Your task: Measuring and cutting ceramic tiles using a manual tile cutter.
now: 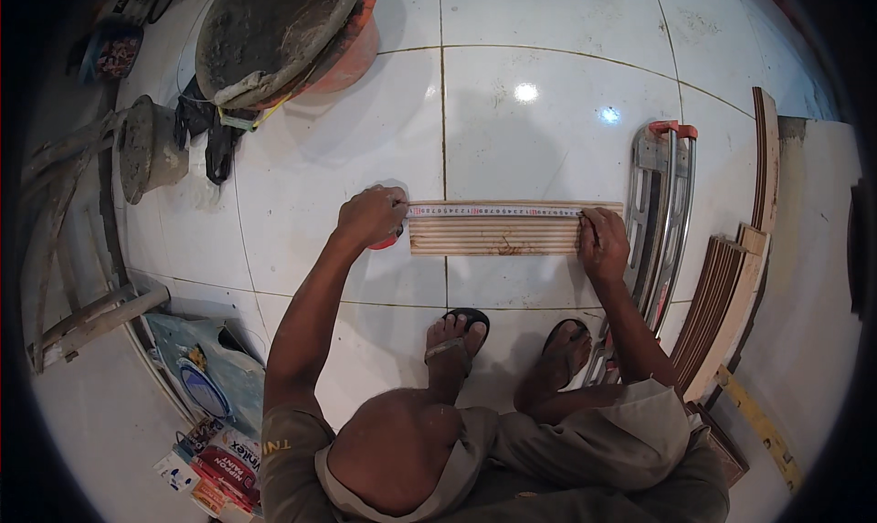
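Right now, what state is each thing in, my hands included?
Tape measure: pulled out
Ribbed board: lying flat under the tape
Left hand: closed on the tape's case
Right hand: curled, at the tape
Tile cutter: no hand on it
Tub: crusted grey inside
Planks: stacked

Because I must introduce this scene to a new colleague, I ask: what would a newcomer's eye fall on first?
Probably the tape measure, running from the left hand to the right hand along a grooved brown panel in the middle. Next, the large grey-caked basin at the upper left, and the long twin-railed metal tool on the floor at the right.
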